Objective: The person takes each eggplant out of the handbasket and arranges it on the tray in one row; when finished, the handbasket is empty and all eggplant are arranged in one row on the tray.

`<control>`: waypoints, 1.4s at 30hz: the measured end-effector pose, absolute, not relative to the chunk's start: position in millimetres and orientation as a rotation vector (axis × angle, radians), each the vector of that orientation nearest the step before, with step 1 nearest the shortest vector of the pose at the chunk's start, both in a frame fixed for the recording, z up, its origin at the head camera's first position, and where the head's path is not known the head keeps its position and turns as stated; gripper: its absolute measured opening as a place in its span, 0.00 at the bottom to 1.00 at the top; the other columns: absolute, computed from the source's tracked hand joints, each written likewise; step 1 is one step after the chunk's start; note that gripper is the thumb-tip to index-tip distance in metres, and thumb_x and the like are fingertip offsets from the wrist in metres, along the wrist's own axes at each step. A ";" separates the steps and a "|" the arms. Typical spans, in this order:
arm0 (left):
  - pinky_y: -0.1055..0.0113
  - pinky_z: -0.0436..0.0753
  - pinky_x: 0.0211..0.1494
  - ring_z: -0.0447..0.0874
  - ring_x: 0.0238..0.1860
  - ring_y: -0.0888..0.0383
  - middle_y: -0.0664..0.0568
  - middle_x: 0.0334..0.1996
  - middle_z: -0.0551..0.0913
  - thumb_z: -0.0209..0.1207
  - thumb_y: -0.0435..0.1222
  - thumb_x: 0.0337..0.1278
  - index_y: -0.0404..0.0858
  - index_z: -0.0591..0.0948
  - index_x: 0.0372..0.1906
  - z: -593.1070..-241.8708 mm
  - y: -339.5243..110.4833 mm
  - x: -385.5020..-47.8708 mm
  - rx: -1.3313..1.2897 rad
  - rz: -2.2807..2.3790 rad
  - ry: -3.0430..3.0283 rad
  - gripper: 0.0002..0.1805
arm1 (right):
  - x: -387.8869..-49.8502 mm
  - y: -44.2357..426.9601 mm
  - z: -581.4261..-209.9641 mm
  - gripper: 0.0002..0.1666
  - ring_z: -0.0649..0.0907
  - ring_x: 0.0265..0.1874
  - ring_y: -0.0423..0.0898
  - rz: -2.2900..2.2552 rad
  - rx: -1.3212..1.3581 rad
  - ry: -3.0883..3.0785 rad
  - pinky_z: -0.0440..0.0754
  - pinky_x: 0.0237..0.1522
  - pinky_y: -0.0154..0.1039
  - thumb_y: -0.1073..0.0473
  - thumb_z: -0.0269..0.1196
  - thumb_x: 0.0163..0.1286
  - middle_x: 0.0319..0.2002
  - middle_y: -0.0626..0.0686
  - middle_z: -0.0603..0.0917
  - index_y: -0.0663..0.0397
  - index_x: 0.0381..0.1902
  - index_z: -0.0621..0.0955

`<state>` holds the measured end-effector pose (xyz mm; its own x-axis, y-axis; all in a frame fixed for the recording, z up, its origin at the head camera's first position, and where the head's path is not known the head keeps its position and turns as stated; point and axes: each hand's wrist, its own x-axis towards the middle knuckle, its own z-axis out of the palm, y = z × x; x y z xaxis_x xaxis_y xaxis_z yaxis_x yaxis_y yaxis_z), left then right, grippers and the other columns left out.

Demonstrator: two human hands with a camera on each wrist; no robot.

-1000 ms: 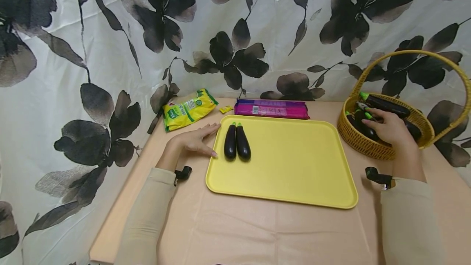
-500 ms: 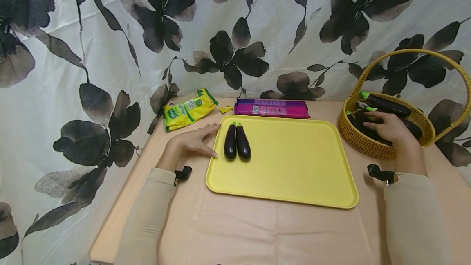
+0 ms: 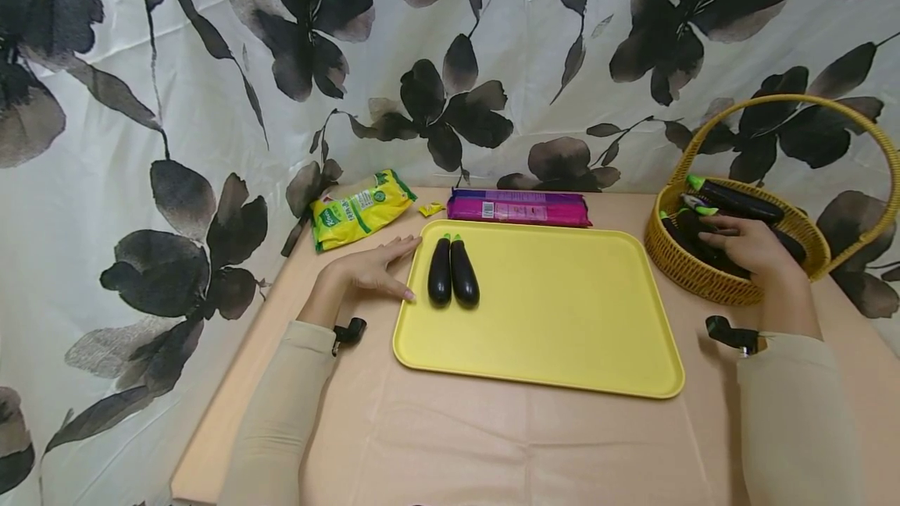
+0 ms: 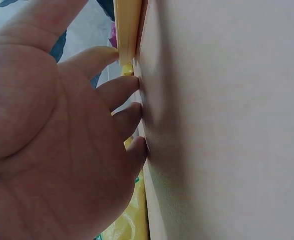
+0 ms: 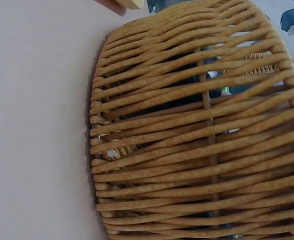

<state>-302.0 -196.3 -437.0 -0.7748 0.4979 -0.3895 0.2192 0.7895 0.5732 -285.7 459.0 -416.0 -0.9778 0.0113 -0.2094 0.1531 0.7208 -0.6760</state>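
Right hand [image 3: 752,247] has slid slightly rightward inside the basket [image 3: 692,278], right of frame; its grip is partly hidden, so can't tell how closed or if it holds an eggplant. Paired eggplants [image 3: 464,272] unmoved on the tray [image 3: 562,311], centre; others sit in the basket. Left hand [image 3: 366,268] spread, holding nothing, at tray's left edge. Picking seems unfinished.

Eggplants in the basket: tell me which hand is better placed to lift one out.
Probably the right: the right hand is inside the basket, among the eggplants, while the left hand is across at the left edge of the tray.
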 end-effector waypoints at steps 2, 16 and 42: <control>0.37 0.34 0.85 0.26 0.86 0.47 0.57 0.87 0.38 0.77 0.62 0.43 0.58 0.45 0.86 -437.1 -196.8 -301.9 0.531 0.695 2.439 0.70 | -285.7 459.8 -415.0 0.42 0.52 0.76 0.79 -1.110 0.121 2.713 0.54 0.73 0.78 0.40 0.48 0.84 0.80 0.76 0.47 0.63 0.81 0.58; 0.40 0.35 0.85 0.26 0.86 0.49 0.58 0.86 0.38 0.77 0.63 0.43 0.59 0.45 0.86 -435.5 -196.2 -300.8 0.528 0.692 2.443 0.70 | -272.9 446.0 -393.1 0.44 0.65 0.74 0.61 -1.188 0.158 2.757 0.80 0.67 0.42 0.31 0.47 0.80 0.81 0.66 0.56 0.45 0.84 0.59; 0.38 0.34 0.85 0.26 0.86 0.48 0.57 0.87 0.37 0.77 0.63 0.44 0.57 0.45 0.86 -436.1 -196.5 -300.8 0.541 0.688 2.441 0.70 | -257.4 372.1 -361.6 0.36 0.74 0.52 0.30 -1.408 -0.146 2.810 0.74 0.44 0.14 0.40 0.54 0.81 0.69 0.56 0.70 0.36 0.82 0.64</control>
